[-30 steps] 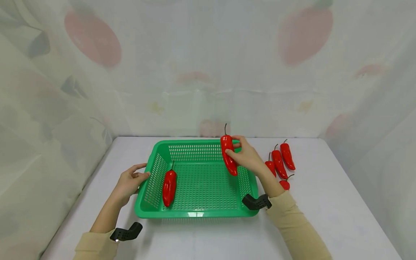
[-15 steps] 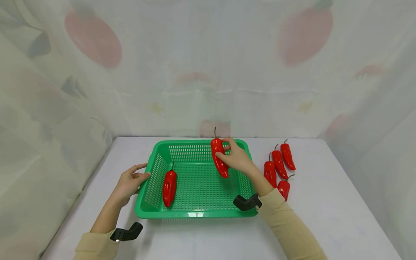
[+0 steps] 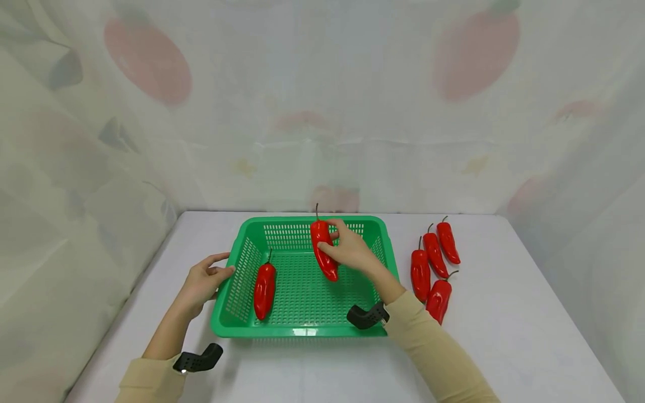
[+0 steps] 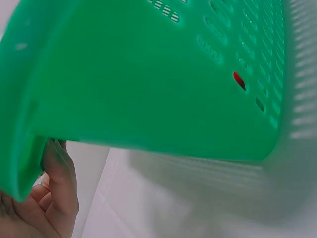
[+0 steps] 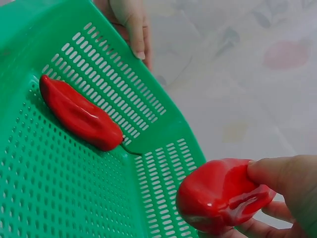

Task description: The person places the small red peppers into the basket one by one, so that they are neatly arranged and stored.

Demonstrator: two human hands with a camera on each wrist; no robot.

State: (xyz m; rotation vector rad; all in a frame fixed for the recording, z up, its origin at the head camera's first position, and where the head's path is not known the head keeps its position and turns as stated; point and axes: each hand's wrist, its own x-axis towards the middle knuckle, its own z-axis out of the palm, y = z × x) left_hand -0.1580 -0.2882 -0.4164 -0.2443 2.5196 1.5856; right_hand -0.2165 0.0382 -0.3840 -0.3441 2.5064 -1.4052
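Observation:
My right hand pinches a long red chili pepper between thumb and fingers. It holds the pepper stem up over the middle of the green plastic basket. In the right wrist view the held pepper shows end-on at the lower right. A second red pepper lies inside the basket along its left side, stem toward the back. At the left rim, my left hand grips the basket, thumb on top. The left wrist view shows its curled fingers under the rim.
Several more red peppers lie on the white table to the right of the basket, including a front one and a back one. A pale printed curtain hangs behind the table and along both sides.
My right hand has carried the pepper leftward and slightly down, from the basket's right side to over its middle. The peppers on the right are less covered by the arm. The left hand keeps its place.

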